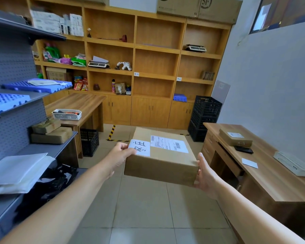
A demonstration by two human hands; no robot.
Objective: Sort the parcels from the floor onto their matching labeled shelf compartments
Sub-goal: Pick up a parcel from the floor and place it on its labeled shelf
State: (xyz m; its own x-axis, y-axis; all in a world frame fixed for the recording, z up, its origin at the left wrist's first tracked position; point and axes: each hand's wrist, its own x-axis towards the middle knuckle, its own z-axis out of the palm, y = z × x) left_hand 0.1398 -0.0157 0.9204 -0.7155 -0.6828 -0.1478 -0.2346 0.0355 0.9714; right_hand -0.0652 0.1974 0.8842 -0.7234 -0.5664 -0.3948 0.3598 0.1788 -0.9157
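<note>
Both hands, left (119,155) and right (205,173), clasp the flat brown cardboard parcel (161,155) by its ends (underside unsupported), so slippage is possible.

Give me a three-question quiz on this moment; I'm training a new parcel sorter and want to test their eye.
1. True or false: the cardboard parcel is resting on the floor.
2. Which hand has its thumb on the handwritten label: A left, B right, C neither?
3. Fill in: the small tags on the wooden shelf unit, one being the nearer tag, are stuck to the shelf ____.

Key: 1 false, the left hand and right hand hold it in the air. 2 A. 3 edges.
</note>
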